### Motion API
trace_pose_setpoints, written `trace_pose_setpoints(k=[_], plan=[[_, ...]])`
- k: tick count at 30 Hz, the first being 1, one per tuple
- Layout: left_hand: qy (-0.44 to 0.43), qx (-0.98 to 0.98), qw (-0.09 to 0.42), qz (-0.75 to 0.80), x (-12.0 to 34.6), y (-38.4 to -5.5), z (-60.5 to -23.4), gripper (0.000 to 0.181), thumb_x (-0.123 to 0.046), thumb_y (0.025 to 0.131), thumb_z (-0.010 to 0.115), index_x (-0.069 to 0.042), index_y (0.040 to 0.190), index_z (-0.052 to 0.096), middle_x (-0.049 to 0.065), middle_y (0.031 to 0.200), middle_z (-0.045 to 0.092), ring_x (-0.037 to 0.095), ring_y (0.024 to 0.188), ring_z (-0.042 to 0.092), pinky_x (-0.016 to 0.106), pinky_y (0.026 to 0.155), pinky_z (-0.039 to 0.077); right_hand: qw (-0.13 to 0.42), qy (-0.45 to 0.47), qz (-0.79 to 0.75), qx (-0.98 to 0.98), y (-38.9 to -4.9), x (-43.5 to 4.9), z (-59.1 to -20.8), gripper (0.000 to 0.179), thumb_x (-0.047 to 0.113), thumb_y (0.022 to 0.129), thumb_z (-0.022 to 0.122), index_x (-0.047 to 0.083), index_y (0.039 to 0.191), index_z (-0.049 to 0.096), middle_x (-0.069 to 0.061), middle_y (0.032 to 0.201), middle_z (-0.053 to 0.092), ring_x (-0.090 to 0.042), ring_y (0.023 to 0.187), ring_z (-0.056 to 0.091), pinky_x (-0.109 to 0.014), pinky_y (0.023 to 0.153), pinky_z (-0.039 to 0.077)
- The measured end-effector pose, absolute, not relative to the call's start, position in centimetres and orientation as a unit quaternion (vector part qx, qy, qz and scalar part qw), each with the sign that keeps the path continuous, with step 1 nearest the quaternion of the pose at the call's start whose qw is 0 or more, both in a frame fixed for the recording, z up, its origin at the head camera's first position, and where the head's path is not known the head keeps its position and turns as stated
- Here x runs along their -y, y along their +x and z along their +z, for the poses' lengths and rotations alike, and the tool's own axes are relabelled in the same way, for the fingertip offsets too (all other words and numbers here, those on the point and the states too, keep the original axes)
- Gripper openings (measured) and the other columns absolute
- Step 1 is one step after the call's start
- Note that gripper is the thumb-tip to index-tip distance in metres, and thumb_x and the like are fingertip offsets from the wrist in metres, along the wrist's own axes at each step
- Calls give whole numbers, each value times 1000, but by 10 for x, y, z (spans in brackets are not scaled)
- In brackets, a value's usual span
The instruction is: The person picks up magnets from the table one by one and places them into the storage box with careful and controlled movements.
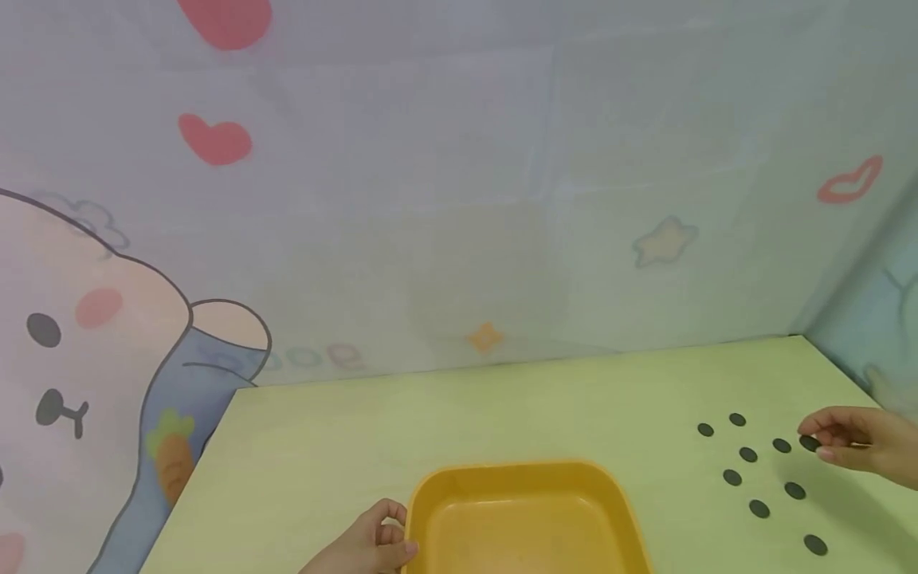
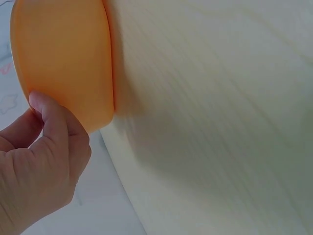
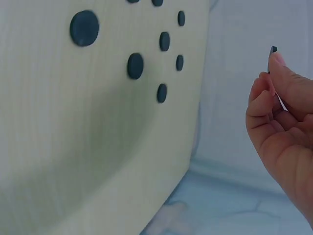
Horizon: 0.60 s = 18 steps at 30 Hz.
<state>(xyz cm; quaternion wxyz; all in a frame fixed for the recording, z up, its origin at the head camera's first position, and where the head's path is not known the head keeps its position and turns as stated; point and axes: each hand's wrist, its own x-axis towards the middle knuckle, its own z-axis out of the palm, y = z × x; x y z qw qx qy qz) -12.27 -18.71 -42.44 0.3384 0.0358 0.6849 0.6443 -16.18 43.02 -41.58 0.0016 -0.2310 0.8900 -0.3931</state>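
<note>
At the right of the table, my right hand (image 1: 864, 442) pinches a small round black disc (image 1: 810, 443) between thumb and fingertips. In the right wrist view the same disc (image 3: 272, 51) shows edge-on, held above the table. Several more black discs lie flat and scattered near that hand, such as one nearest the front (image 1: 815, 544) and one at the back (image 1: 737, 419). My left hand (image 1: 369, 540) grips the left rim of a yellow tray (image 1: 516, 470), thumb on the rim's edge. The left wrist view shows the tray's outer wall (image 2: 68, 58) in those fingers.
The pale wood-grain table (image 1: 323, 430) carries the tray at its front middle, with the discs to the tray's right. A printed cloth (image 1: 445, 223) with hearts and a bear hangs behind the table, and also along its right side.
</note>
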Motion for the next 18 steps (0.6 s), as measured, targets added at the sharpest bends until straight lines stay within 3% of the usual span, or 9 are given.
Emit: trace_pose_setpoints(k=[9, 18], plan=[[40, -678, 338, 651, 188, -123, -422, 31, -10, 92, 59, -2, 109, 35, 4, 79, 52, 7, 57, 50, 19, 56, 46, -23, -271, -383, -883, -169, -399, -394, 44, -14, 78, 64, 22, 102, 62, 13, 86, 57, -2, 73, 51, -16, 57, 41], [36, -689, 332, 643, 187, -123, -422, 30, -9, 91, 59, -2, 109, 36, 6, 80, 53, 9, 60, 54, 20, 58, 48, 35, -284, -399, -871, -173, -373, -379, 29, -8, 85, 59, 12, 106, 59, 3, 86, 58, -6, 77, 53, -18, 61, 45]])
